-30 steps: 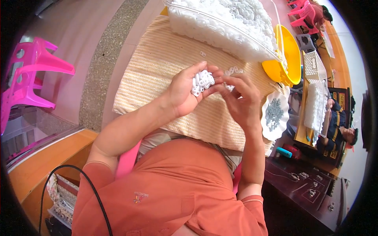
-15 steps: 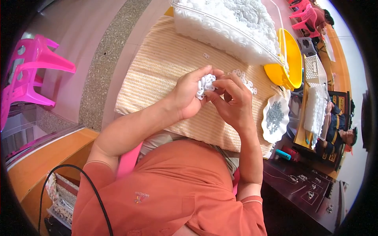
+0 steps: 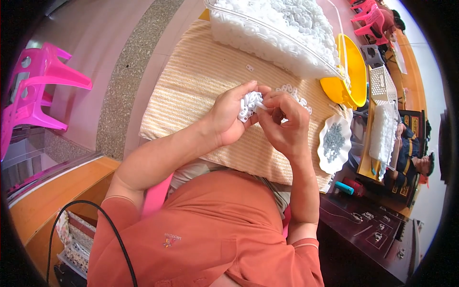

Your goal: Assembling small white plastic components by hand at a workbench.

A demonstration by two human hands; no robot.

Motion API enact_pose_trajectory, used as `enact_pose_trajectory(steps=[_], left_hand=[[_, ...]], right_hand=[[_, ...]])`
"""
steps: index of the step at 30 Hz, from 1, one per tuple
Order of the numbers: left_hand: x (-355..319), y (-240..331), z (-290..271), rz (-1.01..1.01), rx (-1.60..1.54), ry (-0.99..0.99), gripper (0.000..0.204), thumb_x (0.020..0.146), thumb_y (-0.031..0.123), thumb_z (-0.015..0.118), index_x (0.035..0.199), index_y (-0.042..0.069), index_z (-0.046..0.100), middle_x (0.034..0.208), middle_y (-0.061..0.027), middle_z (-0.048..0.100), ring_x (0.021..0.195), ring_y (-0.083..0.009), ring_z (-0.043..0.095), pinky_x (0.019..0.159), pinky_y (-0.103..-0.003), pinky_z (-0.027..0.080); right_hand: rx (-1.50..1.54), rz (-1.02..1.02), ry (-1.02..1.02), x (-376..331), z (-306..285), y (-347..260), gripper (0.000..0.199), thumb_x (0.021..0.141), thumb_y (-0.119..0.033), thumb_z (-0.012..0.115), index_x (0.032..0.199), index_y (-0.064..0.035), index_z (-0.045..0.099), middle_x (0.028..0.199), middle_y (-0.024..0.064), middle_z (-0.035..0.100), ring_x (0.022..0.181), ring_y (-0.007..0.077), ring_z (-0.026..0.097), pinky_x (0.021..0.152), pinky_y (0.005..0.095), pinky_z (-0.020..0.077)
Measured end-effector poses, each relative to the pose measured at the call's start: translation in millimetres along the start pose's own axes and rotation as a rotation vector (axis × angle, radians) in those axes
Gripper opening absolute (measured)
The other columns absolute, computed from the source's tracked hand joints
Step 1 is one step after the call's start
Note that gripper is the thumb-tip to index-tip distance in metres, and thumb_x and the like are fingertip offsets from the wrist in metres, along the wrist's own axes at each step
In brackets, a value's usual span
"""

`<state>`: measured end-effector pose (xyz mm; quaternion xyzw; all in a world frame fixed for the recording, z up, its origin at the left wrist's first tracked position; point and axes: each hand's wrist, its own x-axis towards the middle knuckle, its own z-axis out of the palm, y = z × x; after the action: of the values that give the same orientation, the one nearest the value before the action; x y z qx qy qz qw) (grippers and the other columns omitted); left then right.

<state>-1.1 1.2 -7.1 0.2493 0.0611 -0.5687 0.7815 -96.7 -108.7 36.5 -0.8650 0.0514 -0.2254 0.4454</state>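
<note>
A pile of small white oval plastic pieces with holes [image 3: 249,106] lies in my left hand [image 3: 228,114], whose fingers curl around it. My right hand [image 3: 287,119] is pinched close against the pile, with thumb and fingertips on one white piece [image 3: 260,105]. Another white bit shows between its lower fingers. Just beyond my right hand, several more of these pieces [image 3: 301,100] lie loose on the striped cloth [image 3: 191,81]. A single piece [image 3: 249,68] rests farther off, near the big container.
A clear bin [image 3: 267,50] heaped with white pieces stands at the far side. Beside it is a yellow basin [image 3: 356,86]. To the right sits a white scalloped dish [image 3: 326,165] of small grey parts. A pink stool [image 3: 36,91] stands left; a person [image 3: 409,153] sits far right.
My right hand has turned slightly and shifted a little to the right, its fingertips now on a white piece at the pile's edge. My left hand has stayed in place.
</note>
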Motion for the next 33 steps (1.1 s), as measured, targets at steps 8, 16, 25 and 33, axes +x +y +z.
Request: enact_pose_trajectory(steps=[8,16,25,33], left_hand=[[-2,-1,1,-0.021,0.002,0.015,0.024,0.098,0.031,0.048,0.102,0.013,0.063,0.096,-0.0001,0.066,0.088,-0.0125,0.062,0.075,-0.03,0.05],[-5,2,3,-0.032,-0.026,0.017,0.022,0.099,0.031,0.049,0.096,0.014,0.062,0.09,0.0003,0.066,0.08,-0.0123,0.064,0.07,-0.029,0.054],[2,-3,-5,-0.042,-0.042,0.005,0.023,0.099,0.032,0.047,0.093,0.015,0.061,0.087,0.0014,0.065,0.077,-0.0109,0.062,0.067,-0.029,0.053],[0,-4,0,-0.026,-0.044,0.011,0.025,0.099,0.032,0.046,0.098,0.011,0.059,0.09,-0.0035,0.065,0.08,-0.0131,0.062,0.076,-0.032,0.053]], right_hand=[[-0.124,-0.027,-0.073,7,-5,-4,0.024,0.077,0.006,0.062,0.099,-0.002,0.066,0.094,0.0129,0.065,0.069,0.0235,0.065,0.06,0.0309,0.0512],[-0.304,0.029,-0.096,10,-2,-10,0.023,0.078,-0.009,0.07,0.101,-0.0082,0.066,0.09,0.0096,0.063,0.074,0.0291,0.065,0.063,0.0374,0.0513],[-0.377,0.062,-0.166,13,-3,-5,0.02,0.079,-0.014,0.071,0.097,-0.0096,0.066,0.088,0.0079,0.061,0.073,0.0292,0.064,0.061,0.0394,0.0496],[-0.231,0.089,-0.139,13,-9,-5,0.014,0.078,-0.005,0.071,0.09,-0.0042,0.065,0.082,0.0104,0.06,0.067,0.027,0.061,0.059,0.0358,0.048]])
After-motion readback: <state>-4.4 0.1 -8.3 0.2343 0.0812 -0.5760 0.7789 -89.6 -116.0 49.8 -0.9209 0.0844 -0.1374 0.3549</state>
